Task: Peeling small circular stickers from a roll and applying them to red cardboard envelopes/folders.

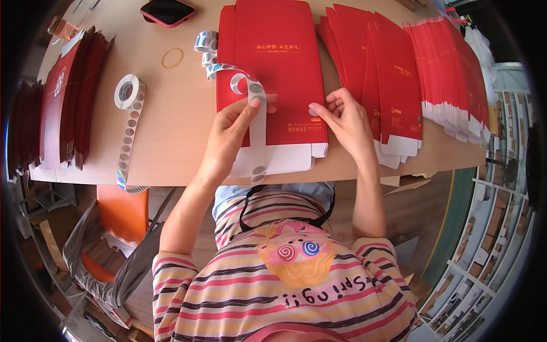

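A stack of red cardboard folders or envelopes [273,28] with white flaps lies in front of me at the table's near edge. Over it, my left hand [225,139] pinches a strip of round silver stickers [258,128]. The strip's backing hangs down past the white flap, mostly bare, with a sticker near its lower end. Its other end curls back toward small sticker coils [205,43] left of the stack. My right hand [348,125], at the stack's right edge, has a small round silver sticker [313,109] between thumb and index finger.
Fanned red folders [399,80] and a denser row [447,68] lie to the right; more stand at the left [68,102]. A sticker roll [126,91], a rubber band [172,57] and a phone [167,11] are on the table. An orange chair [122,211] stands below left.
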### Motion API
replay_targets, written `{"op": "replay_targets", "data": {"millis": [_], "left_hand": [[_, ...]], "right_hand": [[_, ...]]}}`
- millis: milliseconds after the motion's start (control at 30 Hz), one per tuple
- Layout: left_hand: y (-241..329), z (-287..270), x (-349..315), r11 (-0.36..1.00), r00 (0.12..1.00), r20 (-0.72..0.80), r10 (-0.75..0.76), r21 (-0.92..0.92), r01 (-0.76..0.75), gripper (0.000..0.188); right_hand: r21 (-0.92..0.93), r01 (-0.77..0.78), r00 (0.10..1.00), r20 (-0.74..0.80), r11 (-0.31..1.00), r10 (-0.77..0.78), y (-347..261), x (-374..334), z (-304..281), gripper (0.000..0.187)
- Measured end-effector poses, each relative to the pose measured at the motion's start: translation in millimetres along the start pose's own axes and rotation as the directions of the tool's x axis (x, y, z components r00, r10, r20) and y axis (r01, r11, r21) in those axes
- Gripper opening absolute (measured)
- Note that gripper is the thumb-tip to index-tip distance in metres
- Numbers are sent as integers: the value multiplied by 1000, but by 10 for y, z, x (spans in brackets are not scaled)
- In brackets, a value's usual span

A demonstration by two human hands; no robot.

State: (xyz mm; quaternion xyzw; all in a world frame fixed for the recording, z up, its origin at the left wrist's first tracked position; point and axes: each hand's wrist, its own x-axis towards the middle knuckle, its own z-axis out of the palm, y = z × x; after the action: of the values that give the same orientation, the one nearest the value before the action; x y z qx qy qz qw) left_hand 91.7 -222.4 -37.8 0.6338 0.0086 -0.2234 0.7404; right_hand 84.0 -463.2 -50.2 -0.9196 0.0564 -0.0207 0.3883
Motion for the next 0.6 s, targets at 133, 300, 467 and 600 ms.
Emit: {"op": "replay_targets", "data": {"millis": [133,300,467,600], "left_hand": [[63,-97,15,993,999,-16,47,-105,-49,33],[191,-206,19,987,999,19,37,-157,-33,29],[209,-192,-14,995,997,35,72,-68,-69,29],[224,-50,-15,996,997,52,64,-67,-60,29]], "right_hand": [[150,-44,999,-15,988,46,-18,21,-3,30],[388,-45,995,-64,921,75,-2,-44,-145,22],[257,-70,965,-226,964,131,321,-36,-1112,32],[-240,46,884,-442,970,-151,258,110,-1195,22]]}}
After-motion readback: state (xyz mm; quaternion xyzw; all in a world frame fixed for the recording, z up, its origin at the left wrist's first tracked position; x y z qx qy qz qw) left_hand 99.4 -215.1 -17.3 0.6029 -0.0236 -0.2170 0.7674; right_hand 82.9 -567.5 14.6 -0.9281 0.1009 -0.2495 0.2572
